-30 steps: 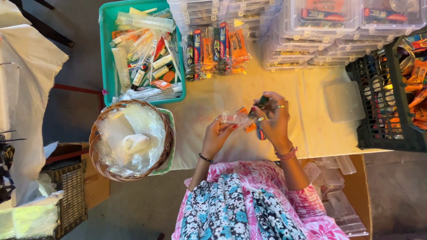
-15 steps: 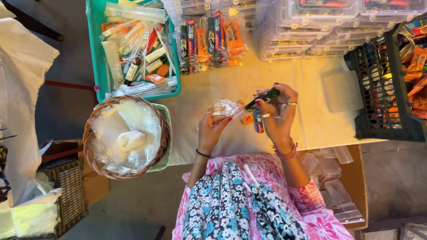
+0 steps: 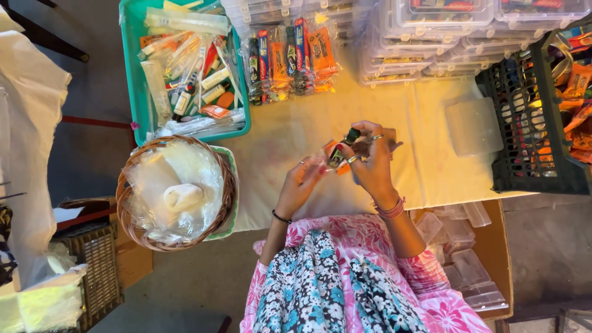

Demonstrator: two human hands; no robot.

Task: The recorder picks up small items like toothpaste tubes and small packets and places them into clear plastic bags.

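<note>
My right hand grips a small dark tool with a green end together with orange pieces, above the cream cloth-covered table. My left hand holds a small clear plastic bag right beside it, the two hands touching at the fingertips. Both hands hover over the table's near edge, in front of my floral-patterned lap.
A teal tray of packaged small items sits at far left, a wicker basket of clear bags beside it. Packets lie ahead, stacked clear boxes behind, a black crate at right, and a cardboard box of clear cases below.
The view shifted slightly. My hands stayed together over the table, with the left hand bringing the clear bag closer under the item in the right hand.
</note>
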